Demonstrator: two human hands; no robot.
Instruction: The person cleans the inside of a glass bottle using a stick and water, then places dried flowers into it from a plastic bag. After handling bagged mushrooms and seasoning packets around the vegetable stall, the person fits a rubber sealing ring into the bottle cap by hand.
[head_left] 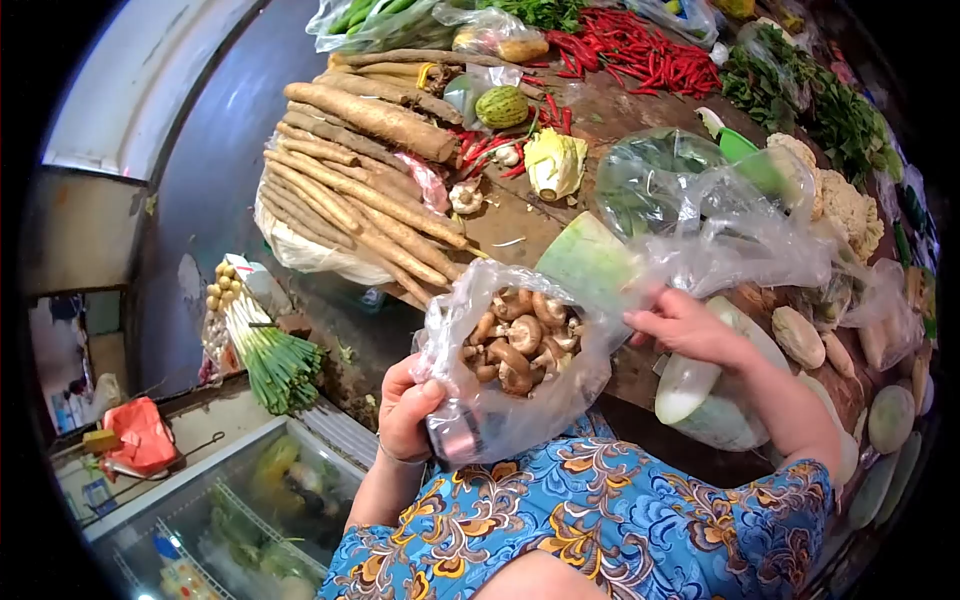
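My left hand (405,410) is closed on the rim of a clear plastic bag (450,345), held up in front of my body. Inside the bag lie several brown mushrooms (520,345) with pale stems. To its right, my right hand (690,325) has its fingers curled together. Thin clear plastic is around the fingertips, but I cannot make out what they grip. Just beyond them is a cut piece of pale green melon (590,262). Below my right hand, a large pale gourd (715,390) rests at the table's front edge.
Long brown roots (360,190) are piled at the left of the table (525,235). A cabbage (555,163), red chillies (640,50) and cauliflower (850,210) lie farther back. Spring onions (265,350) stand left, above a glass-topped case (240,510). More clear plastic (740,255) covers the right side.
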